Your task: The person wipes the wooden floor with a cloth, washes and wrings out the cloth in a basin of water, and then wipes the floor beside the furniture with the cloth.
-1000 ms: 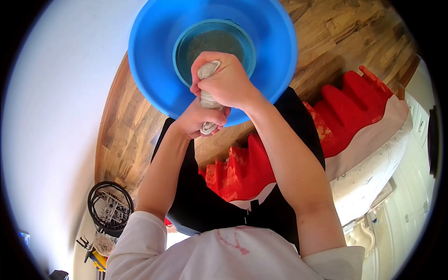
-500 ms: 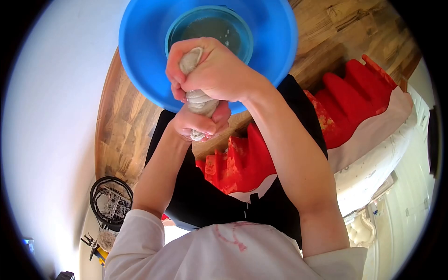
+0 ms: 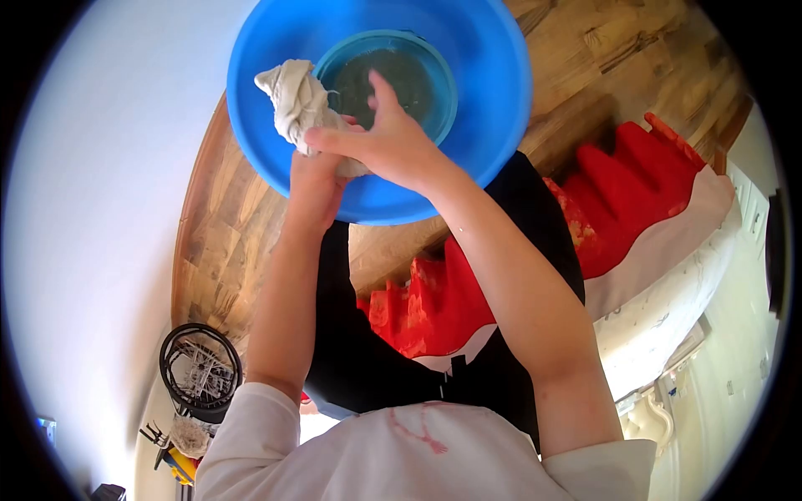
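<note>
A light grey, twisted wet cloth (image 3: 294,104) is held over the left side of a large blue basin (image 3: 493,92). My left hand (image 3: 316,179) is closed around the cloth's lower part, its fingers partly hidden. My right hand (image 3: 388,138) has its fingers apart, with the thumb lying against the cloth and the index finger raised. Inside the large basin sits a smaller teal basin (image 3: 449,104) holding murky water (image 3: 393,79), just beyond my right hand.
Wooden floor (image 3: 221,217) surrounds the basin, with a white wall (image 3: 109,167) at left. Red patterned fabric (image 3: 626,192) hangs along the right. A black round rack (image 3: 200,371) stands at lower left. My black-trousered legs flank the basin's near side.
Both hands were wrapped tightly around the cloth. My right hand has loosened and spread its fingers, and the cloth's upper end now leans out to the left, less tightly bunched.
</note>
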Demonstrator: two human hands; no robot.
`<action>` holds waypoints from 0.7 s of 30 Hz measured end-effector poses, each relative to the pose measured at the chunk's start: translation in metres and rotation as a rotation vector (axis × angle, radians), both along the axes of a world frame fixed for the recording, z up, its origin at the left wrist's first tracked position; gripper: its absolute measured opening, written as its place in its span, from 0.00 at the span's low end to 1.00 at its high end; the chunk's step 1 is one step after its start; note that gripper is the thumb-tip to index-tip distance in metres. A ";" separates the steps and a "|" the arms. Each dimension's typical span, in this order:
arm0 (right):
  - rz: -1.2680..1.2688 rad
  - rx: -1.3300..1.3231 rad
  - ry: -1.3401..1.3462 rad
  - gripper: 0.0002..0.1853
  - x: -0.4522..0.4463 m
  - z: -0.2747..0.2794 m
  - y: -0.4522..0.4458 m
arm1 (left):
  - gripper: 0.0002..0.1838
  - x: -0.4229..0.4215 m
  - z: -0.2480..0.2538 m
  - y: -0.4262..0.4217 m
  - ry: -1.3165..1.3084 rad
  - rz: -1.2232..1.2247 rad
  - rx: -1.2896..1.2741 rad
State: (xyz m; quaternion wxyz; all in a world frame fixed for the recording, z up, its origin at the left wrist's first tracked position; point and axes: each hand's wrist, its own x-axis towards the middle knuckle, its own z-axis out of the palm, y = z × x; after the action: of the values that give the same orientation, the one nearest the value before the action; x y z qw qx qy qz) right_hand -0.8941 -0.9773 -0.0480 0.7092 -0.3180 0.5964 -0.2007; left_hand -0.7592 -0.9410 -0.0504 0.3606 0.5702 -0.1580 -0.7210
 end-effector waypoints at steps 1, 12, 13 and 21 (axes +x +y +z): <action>-0.016 0.057 -0.033 0.70 0.000 0.003 -0.002 | 0.20 0.000 -0.001 -0.002 -0.058 0.032 -0.018; -0.216 0.079 -0.352 0.31 -0.015 -0.007 -0.006 | 0.31 0.040 -0.020 0.004 -0.440 -0.254 -0.340; -0.172 0.061 -0.306 0.31 -0.016 -0.005 -0.007 | 0.31 0.040 -0.008 -0.002 -0.469 -0.213 -0.280; 0.419 -0.187 0.017 0.34 -0.012 0.015 0.000 | 0.30 0.025 0.002 -0.014 0.140 0.129 0.039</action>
State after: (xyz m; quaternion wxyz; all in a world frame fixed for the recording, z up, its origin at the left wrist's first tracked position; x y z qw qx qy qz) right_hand -0.9063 -0.9772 -0.0334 0.6977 -0.5008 0.5023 -0.1007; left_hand -0.7338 -0.9553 -0.0482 0.4052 0.5346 -0.0811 -0.7372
